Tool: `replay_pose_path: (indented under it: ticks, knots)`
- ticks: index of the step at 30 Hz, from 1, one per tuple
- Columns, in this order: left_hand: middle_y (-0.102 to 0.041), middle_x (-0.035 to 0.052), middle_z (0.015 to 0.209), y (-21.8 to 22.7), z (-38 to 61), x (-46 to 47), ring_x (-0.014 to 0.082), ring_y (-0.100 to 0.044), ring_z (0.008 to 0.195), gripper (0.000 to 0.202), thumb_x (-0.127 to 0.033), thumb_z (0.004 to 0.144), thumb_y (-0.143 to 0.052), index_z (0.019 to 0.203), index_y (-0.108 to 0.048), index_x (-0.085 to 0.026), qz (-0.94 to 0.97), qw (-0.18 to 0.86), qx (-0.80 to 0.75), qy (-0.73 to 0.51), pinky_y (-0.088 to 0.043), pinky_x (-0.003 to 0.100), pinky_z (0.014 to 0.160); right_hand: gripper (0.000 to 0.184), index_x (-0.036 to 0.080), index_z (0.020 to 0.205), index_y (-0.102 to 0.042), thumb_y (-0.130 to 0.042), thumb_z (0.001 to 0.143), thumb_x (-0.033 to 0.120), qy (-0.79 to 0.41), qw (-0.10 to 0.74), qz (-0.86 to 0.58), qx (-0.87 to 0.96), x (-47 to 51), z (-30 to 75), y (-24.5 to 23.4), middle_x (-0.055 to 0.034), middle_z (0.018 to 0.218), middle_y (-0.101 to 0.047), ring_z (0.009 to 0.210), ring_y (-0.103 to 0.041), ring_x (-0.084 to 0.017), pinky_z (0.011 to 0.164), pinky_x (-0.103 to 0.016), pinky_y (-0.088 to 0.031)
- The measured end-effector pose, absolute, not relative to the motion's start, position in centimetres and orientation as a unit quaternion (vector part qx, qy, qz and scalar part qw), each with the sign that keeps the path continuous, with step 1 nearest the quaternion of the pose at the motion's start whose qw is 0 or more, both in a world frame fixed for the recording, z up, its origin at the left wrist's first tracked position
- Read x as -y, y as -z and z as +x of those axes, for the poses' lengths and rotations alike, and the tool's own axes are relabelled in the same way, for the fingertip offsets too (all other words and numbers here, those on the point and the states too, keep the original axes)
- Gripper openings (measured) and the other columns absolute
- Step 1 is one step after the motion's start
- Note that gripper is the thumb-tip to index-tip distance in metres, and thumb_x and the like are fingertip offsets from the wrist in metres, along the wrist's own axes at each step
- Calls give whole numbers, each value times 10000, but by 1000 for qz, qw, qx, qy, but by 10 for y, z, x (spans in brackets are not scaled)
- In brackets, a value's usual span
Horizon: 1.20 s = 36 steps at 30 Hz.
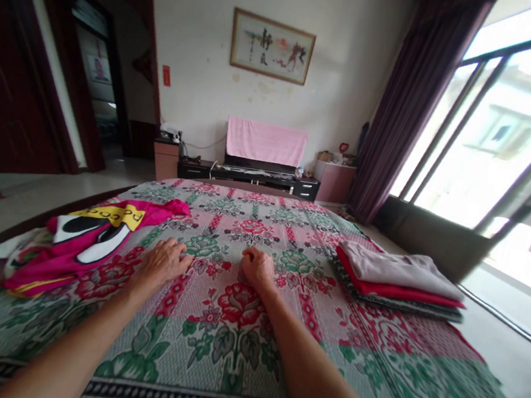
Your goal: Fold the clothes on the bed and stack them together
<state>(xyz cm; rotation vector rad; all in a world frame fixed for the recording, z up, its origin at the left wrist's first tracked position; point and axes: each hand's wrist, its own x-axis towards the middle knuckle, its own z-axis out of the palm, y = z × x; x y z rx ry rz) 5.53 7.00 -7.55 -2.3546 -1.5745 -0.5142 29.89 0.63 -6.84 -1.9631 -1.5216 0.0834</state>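
Note:
Both my arms reach forward over a bed covered by a floral red and green spread [227, 344]. My left hand [162, 262] lies flat on the spread with its fingers stretched out, just right of a crumpled magenta garment [94, 235] with yellow, black and white print. My right hand [258, 268] rests on the spread near the middle, its fingers curled under into a loose fist; nothing shows in it. A stack of folded clothes [396, 278], pale pink on top, red beneath, sits to the right of my right hand.
Beyond the bed's far edge stands a low dark cabinet with a pink cloth [266, 141] draped over something on it. A framed picture [271, 46] hangs on the wall. Large windows and a purple curtain [405, 106] fill the right; a dark doorway is at left.

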Motion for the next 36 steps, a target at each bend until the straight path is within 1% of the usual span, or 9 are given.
replay_pose_path:
  ticks: [6,11,19,23,26,28,32,34,36]
  knots:
    - [-663,80,915,89,48,-81,230,-576,886,237,-323,838,-483,881,-683,-203,-809,126,516,254,-421,336,857,287,256,934,-752,-493,816,217,-30,336,-741,580,-11,303,71,-21,909,-755,856,-684,-169,761,-212,-457]
    - [-671,60,894,89,48,-83,207,-586,878,211,-265,832,-477,829,-682,-216,-796,98,535,266,-429,317,849,288,249,933,-752,-493,810,219,-30,338,-733,590,-14,306,74,-23,882,-754,836,-684,-182,743,-226,-463]
    - [-669,66,929,75,37,-80,182,-609,907,239,-222,862,-442,850,-679,-200,-722,48,629,284,-457,283,815,303,236,964,-748,-486,814,261,-28,319,-727,607,-16,310,74,-34,895,-754,810,-684,-202,731,-258,-468]
    - [-649,79,1107,68,20,-83,188,-577,1082,262,-149,826,-468,1002,-657,-192,-663,61,648,370,-446,292,941,301,242,953,-752,-489,809,266,-22,314,-726,611,-17,311,73,-31,897,-754,819,-683,-200,733,-257,-467]
    - [-550,115,1306,67,10,-85,208,-521,1208,372,-115,804,-469,1146,-605,-169,-604,69,666,433,-438,312,995,303,244,958,-754,-490,812,275,-22,310,-728,611,-18,312,73,-36,895,-754,809,-684,-203,727,-261,-466]
    - [-498,142,1361,69,6,-87,232,-493,1249,427,-110,798,-468,1211,-570,-147,-570,68,685,448,-437,332,1009,306,242,965,-753,-490,814,280,-25,306,-730,611,-19,314,74,-40,894,-754,796,-685,-204,718,-263,-467]
    - [-557,194,1256,70,1,-89,274,-537,1193,454,-116,792,-476,1239,-550,-83,-553,37,713,428,-450,371,994,302,246,960,-755,-498,807,292,-23,302,-730,613,-21,317,76,-35,862,-754,758,-684,-200,689,-260,-469]
    - [-608,194,1162,69,1,-89,276,-564,1150,428,-109,797,-466,1210,-569,-65,-570,23,710,414,-458,376,977,300,247,955,-756,-503,803,299,-21,304,-727,616,-22,317,77,-36,862,-754,762,-685,-202,688,-259,-470]
    - [-637,173,1102,69,4,-89,263,-583,1117,402,-93,797,-459,1177,-591,-82,-587,19,699,407,-461,366,969,304,244,958,-755,-499,806,305,-23,302,-726,617,-21,317,76,-40,876,-754,776,-687,-207,698,-264,-472]
